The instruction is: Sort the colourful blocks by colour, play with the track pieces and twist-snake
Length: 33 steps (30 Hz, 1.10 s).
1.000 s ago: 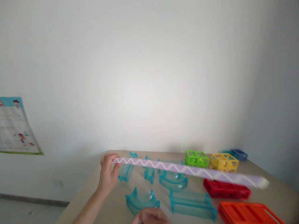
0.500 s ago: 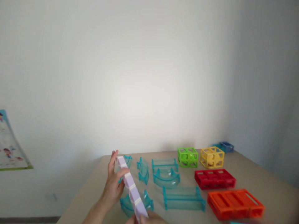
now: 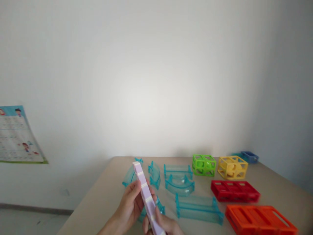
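A long, narrow lilac bar with pale cross bands (image 3: 146, 192) is held up at a slant over the near part of the table; its exact kind I cannot make out. Around its middle, my left hand (image 3: 132, 202) is closed, thumb on the near side and fingertips showing beyond. Lower down, my right hand (image 3: 166, 223) pinches the bar close to its bottom end, partly cut off by the frame. Behind the bar lies a clear teal curved track piece (image 3: 160, 206), mostly covered by the hands.
On the table (image 3: 97, 192) lie more teal track pieces, curved (image 3: 179, 186) and straight (image 3: 199, 209). Rightward stand a green cube frame (image 3: 204, 165), a yellow one (image 3: 232, 167), a red block frame (image 3: 234, 191) and an orange one (image 3: 260, 219). A poster (image 3: 21, 137) hangs on the wall.
My left hand has slid down from the bar's upper end to its middle, and its raised fingers have closed round it. The view has shifted slightly.
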Each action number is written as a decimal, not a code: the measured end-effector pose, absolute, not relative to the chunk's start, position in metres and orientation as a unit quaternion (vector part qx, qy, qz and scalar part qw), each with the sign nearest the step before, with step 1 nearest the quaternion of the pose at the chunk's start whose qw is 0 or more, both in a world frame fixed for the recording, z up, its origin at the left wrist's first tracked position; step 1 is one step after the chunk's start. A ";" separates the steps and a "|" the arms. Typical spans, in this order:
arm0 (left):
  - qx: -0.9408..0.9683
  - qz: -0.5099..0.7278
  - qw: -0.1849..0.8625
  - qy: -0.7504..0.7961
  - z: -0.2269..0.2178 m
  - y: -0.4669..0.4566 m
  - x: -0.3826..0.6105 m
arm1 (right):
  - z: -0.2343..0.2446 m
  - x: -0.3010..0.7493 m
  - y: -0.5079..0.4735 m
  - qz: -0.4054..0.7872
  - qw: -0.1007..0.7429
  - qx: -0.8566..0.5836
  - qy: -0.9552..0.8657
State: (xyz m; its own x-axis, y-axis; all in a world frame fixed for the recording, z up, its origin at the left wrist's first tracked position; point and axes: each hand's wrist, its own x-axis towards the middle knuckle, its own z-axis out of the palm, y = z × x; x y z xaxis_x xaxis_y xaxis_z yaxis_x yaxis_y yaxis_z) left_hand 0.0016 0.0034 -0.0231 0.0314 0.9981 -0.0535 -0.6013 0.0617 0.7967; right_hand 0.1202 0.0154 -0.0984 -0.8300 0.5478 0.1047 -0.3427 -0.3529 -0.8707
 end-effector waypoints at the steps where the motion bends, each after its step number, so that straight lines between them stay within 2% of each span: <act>1: 0.327 0.603 0.654 0.320 -0.025 0.001 0.000 | -0.094 0.122 0.012 0.827 0.276 -0.112 -0.476; 8: 0.487 0.596 0.517 0.375 -0.030 -0.009 -0.002 | -0.072 0.135 -0.006 0.825 0.281 -0.146 -0.469; 12: 0.522 0.533 0.536 0.394 -0.034 -0.013 0.000 | -0.078 0.136 -0.006 0.828 0.258 -0.169 -0.469; 17: 0.550 0.530 0.497 0.411 -0.030 -0.017 -0.002 | -0.083 0.136 -0.003 0.761 0.265 -0.197 -0.559; 23: 0.547 0.478 0.537 0.429 -0.013 -0.019 -0.004 | -0.086 0.136 0.000 0.746 0.239 -0.173 -0.597; 28: 0.459 0.457 0.603 0.466 -0.014 -0.022 0.003 | -0.087 0.137 -0.001 0.753 0.259 -0.173 -0.580; 33: 0.422 0.485 0.598 0.478 0.016 -0.005 0.003 | -0.022 0.137 -0.005 0.704 0.295 -0.244 -0.598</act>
State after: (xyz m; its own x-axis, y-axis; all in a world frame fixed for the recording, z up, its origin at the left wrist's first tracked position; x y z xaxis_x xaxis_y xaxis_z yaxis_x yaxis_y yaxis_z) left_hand 0.0028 -0.0053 0.0156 0.0715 0.9841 -0.1628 -0.1774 0.1731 0.9688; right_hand 0.1370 -0.0050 -0.0217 -0.7073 0.7068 0.0096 -0.1235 -0.1102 -0.9862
